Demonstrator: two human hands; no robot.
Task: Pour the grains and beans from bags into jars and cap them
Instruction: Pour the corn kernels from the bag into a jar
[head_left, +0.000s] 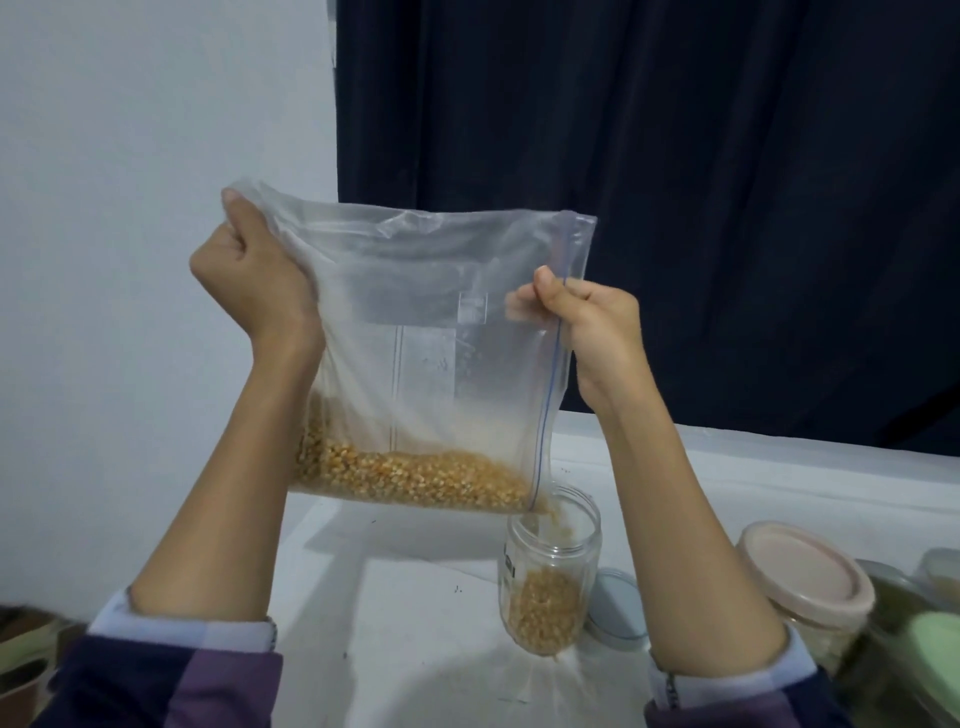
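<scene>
Because the zip bag (415, 338) is thin, limp plastic, it will handle as a floppy sack: it keeps no shape of its own and sags toward wherever the corn kernels (410, 480) gather. It hangs above the table (415, 597), turned so its zip edge runs down the right side, with the kernels heaped along the low edge and the open lower right corner right over the mouth of the glass jar (550, 577). The left hand (254, 275) grips the far left corner in a closed fist; the right hand (587, 332) pinches the zip edge between thumb and fingers. Those two holds look right to me, since gripping the bare upper film keeps the load hanging free and the spout narrow. The remaining kernels seem light, yet they will likely slide in a rush once the bag tips more. The jar, about a third full, is stiff and probably breakable, and nothing steadies it. A pale blue lid (618, 605) lies just right of it, with capped jars (810, 587) farther right.
</scene>
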